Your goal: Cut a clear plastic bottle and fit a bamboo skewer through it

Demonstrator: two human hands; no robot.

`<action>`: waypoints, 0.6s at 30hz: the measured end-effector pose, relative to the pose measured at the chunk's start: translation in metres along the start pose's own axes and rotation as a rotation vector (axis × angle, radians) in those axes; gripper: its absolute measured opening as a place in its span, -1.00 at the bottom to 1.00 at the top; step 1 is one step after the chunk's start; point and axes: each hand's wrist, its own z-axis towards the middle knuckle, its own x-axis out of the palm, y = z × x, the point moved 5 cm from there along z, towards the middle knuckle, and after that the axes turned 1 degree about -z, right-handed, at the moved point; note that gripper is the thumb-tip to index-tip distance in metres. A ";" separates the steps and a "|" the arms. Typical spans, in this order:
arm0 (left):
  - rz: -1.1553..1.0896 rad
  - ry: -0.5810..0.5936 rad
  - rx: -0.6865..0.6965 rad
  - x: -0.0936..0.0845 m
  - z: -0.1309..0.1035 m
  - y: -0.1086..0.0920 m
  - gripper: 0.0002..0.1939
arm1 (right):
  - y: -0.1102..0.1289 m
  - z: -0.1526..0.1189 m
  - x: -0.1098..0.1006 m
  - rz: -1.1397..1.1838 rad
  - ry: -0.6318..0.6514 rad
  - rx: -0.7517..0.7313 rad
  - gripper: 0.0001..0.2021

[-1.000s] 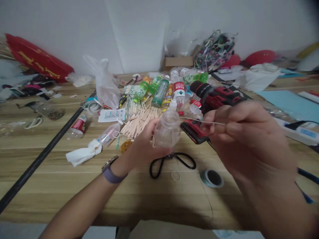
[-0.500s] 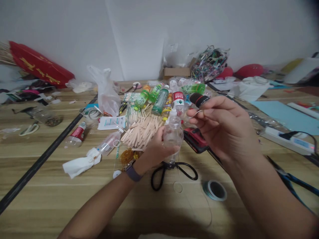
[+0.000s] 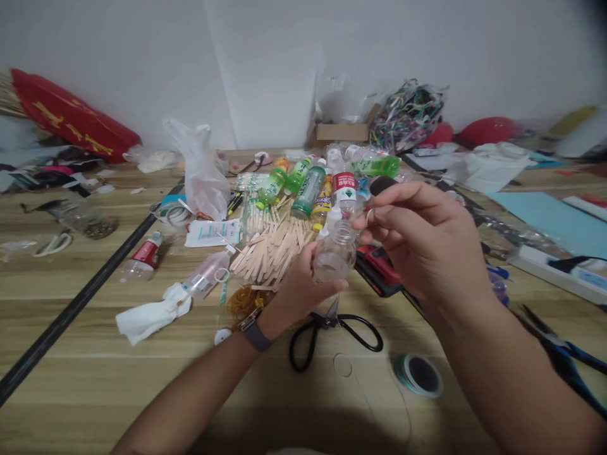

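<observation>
My left hand (image 3: 308,272) is wrapped round a clear plastic bottle piece (image 3: 336,256), whose threaded neck tilts up toward the right. Close to that neck, my right hand (image 3: 412,234) pinches a thin pale strand (image 3: 369,217) between thumb and forefinger; whether it is wire or string I cannot tell. Below the bottle piece lie black-handled scissors (image 3: 327,322). A spool (image 3: 420,374) with a loose fine strand trailing near it sits on the table in front of my right forearm. A small ring (image 3: 343,364) rests beside the scissors.
Wooden sticks (image 3: 275,253) are heaped behind my left hand, with several drink bottles (image 3: 309,189) beyond. A red and black battery pack (image 3: 379,268) lies under my right hand. Blue-handled scissors (image 3: 562,344) and a power strip (image 3: 554,268) are at right. Rubber bands (image 3: 243,303) lie by my left wrist.
The bottle piece has tilted and come closer to my right fingertips. Less of the strand sticks out from them now. The whole view has shifted slightly.
</observation>
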 end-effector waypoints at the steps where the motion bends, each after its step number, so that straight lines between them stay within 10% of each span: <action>1: -0.002 0.006 0.000 -0.001 -0.001 0.001 -0.23 | -0.002 0.000 0.000 -0.009 0.005 0.003 -0.88; 12: 0.848 0.093 -0.074 -0.037 -0.057 0.029 -0.76 | -0.004 0.004 -0.006 -0.062 -0.014 -0.020 -0.85; 18: 0.818 0.075 -0.068 -0.033 -0.067 0.061 -0.78 | -0.006 0.002 -0.007 -0.068 -0.022 -0.012 -0.88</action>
